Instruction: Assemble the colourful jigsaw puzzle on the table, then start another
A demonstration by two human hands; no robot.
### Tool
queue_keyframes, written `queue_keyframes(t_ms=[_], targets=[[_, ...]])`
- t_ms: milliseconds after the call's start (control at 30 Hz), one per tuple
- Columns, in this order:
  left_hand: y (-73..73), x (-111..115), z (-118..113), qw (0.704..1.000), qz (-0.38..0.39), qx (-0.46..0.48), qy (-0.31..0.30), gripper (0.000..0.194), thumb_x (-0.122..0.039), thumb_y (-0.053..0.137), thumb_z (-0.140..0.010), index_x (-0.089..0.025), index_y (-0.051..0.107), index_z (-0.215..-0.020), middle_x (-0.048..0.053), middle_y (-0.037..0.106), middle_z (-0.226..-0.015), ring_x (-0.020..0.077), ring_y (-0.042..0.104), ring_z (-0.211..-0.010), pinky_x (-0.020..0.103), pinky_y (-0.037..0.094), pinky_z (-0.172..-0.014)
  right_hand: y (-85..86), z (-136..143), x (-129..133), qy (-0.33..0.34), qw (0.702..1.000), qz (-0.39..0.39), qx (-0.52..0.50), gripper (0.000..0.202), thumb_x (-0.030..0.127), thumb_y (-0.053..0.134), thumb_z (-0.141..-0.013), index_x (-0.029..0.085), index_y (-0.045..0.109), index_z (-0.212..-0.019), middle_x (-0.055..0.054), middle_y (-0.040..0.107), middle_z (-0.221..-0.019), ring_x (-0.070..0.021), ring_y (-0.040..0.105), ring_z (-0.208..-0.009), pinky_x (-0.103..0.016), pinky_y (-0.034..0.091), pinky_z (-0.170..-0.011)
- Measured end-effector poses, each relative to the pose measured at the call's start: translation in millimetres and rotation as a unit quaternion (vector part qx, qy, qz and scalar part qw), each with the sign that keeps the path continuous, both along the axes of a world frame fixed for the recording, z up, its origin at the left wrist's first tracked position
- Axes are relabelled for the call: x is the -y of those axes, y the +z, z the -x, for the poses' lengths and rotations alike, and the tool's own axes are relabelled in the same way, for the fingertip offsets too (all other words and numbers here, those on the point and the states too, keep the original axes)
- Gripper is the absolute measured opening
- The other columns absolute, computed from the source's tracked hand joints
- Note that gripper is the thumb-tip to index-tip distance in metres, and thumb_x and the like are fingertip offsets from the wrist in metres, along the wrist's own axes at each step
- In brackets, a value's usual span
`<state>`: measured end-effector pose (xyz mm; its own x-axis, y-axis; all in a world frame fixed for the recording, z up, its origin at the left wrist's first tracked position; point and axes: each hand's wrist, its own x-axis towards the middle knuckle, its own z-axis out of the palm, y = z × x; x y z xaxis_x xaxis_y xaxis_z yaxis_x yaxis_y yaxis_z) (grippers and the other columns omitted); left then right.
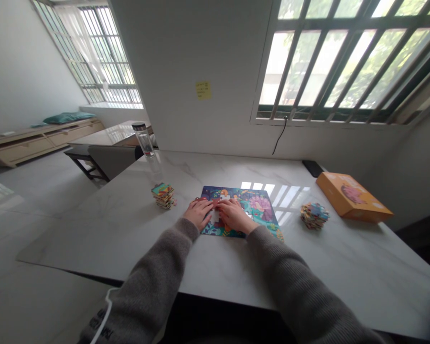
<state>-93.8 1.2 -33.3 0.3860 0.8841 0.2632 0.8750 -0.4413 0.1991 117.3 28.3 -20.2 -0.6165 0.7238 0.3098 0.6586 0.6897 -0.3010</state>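
A colourful jigsaw puzzle lies flat on the table, with white gaps showing between its pieces near the middle. My left hand rests over its left edge, fingers stretched out flat and slightly apart. Close beside it, my right hand reaches over the left half, its fingers bent and pressed together at a reddish-brown puzzle piece. The fingertips of both hands almost meet there. My right palm and fingers hide part of the picture beneath.
Stacked puzzle pieces stand left of the puzzle, and another stack stands right. An orange box and a black phone-like object lie at the right. A glass bottle stands at the far left corner of the marble-patterned table.
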Motion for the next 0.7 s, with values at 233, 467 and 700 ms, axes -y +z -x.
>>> queue_keyframes(t_ms=[233, 467, 700], targets=[[-2.2, -1, 2, 1.000, -0.018, -0.008, -0.012, 0.041, -0.029, 0.053, -0.093, -0.031, 0.062, -0.133, 0.005, 0.058, -0.144, 0.0253, 0.046, -0.135, 0.048, 0.029, -0.115, 4.4, -18, -3, -0.044, 0.999, -0.013, -0.030, 0.040, 0.005, 0.043, -0.094, 0.021, 0.069, -0.120, -0.008, 0.067, -0.124, -0.0234, 0.052, -0.115, -0.039, 0.041, -0.101], [-1.2, 0, -1, 1.000, -0.001, -0.006, -0.004, 0.041, -0.028, 0.053, -0.093, -0.028, 0.062, -0.132, 0.006, 0.056, -0.146, 0.0272, 0.045, -0.137, 0.051, 0.027, -0.116, 4.6, -12, 7, 0.016, 1.000, -0.003, 0.024, 0.040, 0.005, 0.048, -0.090, 0.020, 0.068, -0.121, -0.009, 0.067, -0.128, -0.0235, 0.053, -0.117, -0.039, 0.037, -0.103], [-5.2, -1, 0, 1.000, -0.003, 0.002, -0.012, 0.041, -0.029, 0.053, -0.093, -0.029, 0.061, -0.133, 0.004, 0.056, -0.147, 0.0235, 0.045, -0.137, 0.048, 0.023, -0.120, 17.6, -6, 17, 0.023, 0.997, -0.024, 0.070, 0.036, 0.010, 0.050, -0.093, 0.020, 0.064, -0.124, -0.011, 0.068, -0.125, -0.0254, 0.055, -0.118, -0.043, 0.036, -0.105]])
